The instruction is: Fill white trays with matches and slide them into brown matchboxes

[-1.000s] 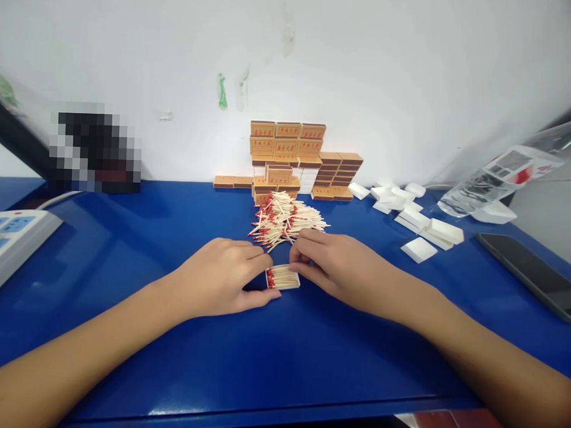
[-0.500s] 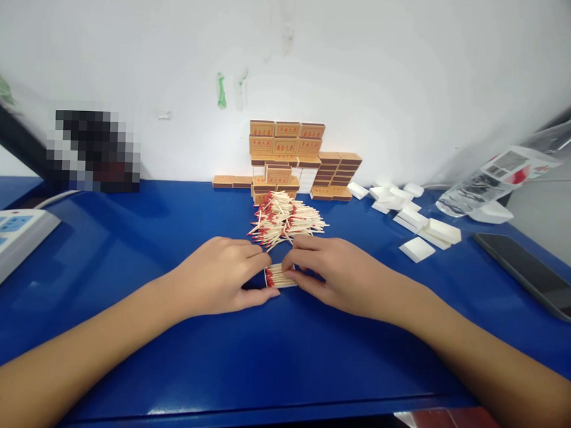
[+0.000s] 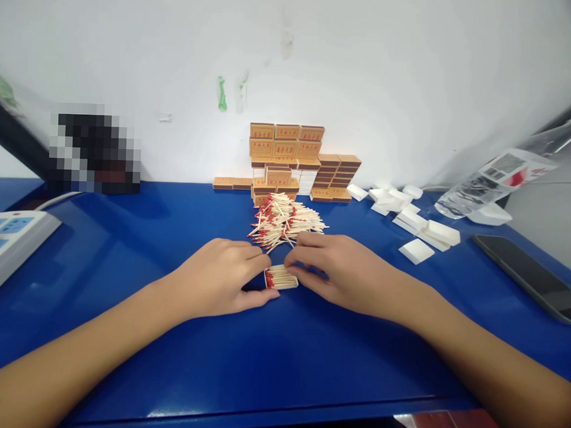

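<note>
Shift: compared with half a second ago, right hand (image 3: 333, 265) sits slightly farther right, so more of the matchbox tray's (image 3: 286, 288) right end shows; left hand (image 3: 227, 277) unchanged.
Matchbox tray: flat on blue table (image 3: 261, 363), between the two hands; matches (image 3: 280, 276) lie lengthwise inside, red heads at its left end.
Left hand: thumb by tray's near side, forefinger at its far left corner, bracketing that end with a narrow gap.
Right hand: thumb and forefinger close together at tray's right end; cannot tell whether a match is pinched between them.
Match pile (image 3: 288, 221): loose, just beyond the tray.
Matchboxes (image 3: 286, 149): orange, stacked beyond tray and pile.
White trays (image 3: 416, 250): scattered beyond the tray, to its right.
Outer items: clear bottle (image 3: 497, 174) and dark phone (image 3: 529, 275) well to tray's right; power strip (image 3: 20, 242) well to its left.
</note>
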Action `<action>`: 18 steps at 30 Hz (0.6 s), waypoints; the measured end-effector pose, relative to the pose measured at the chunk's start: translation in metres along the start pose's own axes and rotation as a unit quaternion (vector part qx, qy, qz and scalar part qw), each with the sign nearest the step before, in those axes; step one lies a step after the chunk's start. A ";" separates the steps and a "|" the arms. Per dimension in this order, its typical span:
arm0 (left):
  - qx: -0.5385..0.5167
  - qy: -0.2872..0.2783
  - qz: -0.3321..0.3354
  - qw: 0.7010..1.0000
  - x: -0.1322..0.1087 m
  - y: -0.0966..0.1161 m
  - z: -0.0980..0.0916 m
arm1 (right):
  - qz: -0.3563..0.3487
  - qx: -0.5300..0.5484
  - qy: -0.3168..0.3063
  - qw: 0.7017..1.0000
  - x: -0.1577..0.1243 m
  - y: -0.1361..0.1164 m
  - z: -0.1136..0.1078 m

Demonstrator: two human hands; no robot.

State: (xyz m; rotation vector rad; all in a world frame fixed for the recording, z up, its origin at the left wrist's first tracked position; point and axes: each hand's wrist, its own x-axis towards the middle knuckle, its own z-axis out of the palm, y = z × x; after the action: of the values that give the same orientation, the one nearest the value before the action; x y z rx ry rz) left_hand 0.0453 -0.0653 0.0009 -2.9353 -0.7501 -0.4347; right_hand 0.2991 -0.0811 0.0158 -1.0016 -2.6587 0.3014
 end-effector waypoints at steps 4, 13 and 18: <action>0.001 -0.004 0.000 1.000 0.000 -0.001 0.000 | -0.005 0.017 -0.021 1.000 0.000 -0.003 -0.002; -0.002 0.001 -0.002 1.000 0.000 0.000 0.001 | -0.010 0.036 -0.023 0.999 -0.002 -0.008 -0.003; 0.001 -0.002 -0.004 1.000 0.000 -0.001 0.001 | -0.022 0.030 -0.025 0.999 -0.002 -0.006 -0.006</action>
State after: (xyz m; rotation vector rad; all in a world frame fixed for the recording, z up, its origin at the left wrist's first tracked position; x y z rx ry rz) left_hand 0.0449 -0.0649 0.0000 -2.9339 -0.7612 -0.4304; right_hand 0.2988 -0.0859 0.0223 -0.9286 -2.6961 0.3987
